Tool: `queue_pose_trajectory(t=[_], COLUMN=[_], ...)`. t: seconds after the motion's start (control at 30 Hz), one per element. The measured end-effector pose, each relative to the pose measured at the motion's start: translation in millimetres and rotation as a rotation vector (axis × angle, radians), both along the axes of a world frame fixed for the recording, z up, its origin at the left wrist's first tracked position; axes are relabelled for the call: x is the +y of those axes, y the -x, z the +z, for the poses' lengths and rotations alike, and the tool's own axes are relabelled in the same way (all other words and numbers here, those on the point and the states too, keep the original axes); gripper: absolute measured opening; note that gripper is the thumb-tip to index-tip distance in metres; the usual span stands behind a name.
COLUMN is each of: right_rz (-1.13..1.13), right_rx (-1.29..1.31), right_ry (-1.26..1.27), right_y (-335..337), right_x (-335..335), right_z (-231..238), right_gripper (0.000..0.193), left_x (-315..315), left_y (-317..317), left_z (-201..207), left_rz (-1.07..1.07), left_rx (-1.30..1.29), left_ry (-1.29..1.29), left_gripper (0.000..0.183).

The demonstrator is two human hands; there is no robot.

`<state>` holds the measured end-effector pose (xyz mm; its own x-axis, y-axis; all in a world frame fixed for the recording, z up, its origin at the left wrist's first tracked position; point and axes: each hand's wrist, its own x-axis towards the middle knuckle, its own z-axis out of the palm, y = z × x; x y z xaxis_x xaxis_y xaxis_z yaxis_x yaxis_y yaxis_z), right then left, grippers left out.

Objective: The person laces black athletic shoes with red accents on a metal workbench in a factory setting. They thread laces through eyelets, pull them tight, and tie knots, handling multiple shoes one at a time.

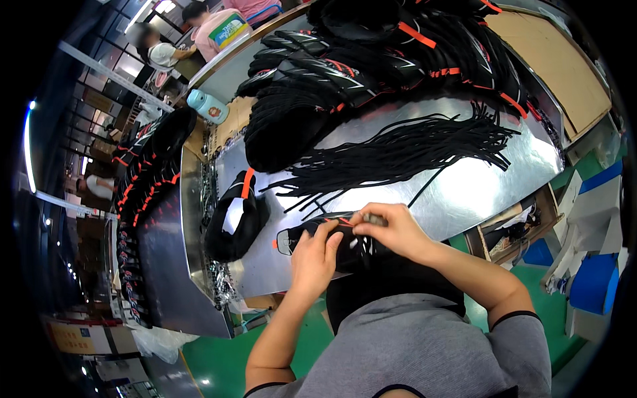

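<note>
A black shoe upper point(346, 257) with white and red-orange details lies at the near edge of the metal table, close to my body. My left hand point(313, 260) is closed on its side, fingers and thumb pressing near the middle. Just to the right, my right hand point(393, 230) is pinched closed over the upper's red-orange detail. A small dark thing shows between its fingers, too little to name. Beyond both hands lies a bundle of black laces point(398, 149), with one strand reaching down toward my right hand. Another black upper point(229, 229) with an orange tab lies at the left.
Stacked black uppers point(358, 69) fill the table's point(524, 169) far side. A blue bottle point(207, 106) stands at the far left corner. More uppers point(147, 166) line the surface at left. Right are an open drawer point(511, 229) and cardboard point(547, 60). People point(215, 33) sit beyond.
</note>
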<state>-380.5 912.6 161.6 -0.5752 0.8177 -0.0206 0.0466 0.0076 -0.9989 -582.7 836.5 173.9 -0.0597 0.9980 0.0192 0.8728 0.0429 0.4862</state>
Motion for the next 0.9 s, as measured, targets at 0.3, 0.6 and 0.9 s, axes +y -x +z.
queue_pose_trajectory(t=[0.3,0.6,0.9], right_rz=[-0.067,-0.009,0.158], right_rx=[-0.004,-0.355,-0.605], right_ry=[-0.220,-0.366,-0.527], right_y=[13,-15,-12], right_x=[-3,-16,-7], right_z=[-21,11,16], right_gripper=[0.014,0.025,0.024], left_x=[-7,-8,-10], left_y=[-11,-15,-18], left_z=[-22,-23,-18], left_rz=[0.129,0.100,0.087], left_rx=[0.007,0.027,0.031], left_ry=[-0.343,-0.446,-0.456], left_gripper=[0.044,0.046,0.044])
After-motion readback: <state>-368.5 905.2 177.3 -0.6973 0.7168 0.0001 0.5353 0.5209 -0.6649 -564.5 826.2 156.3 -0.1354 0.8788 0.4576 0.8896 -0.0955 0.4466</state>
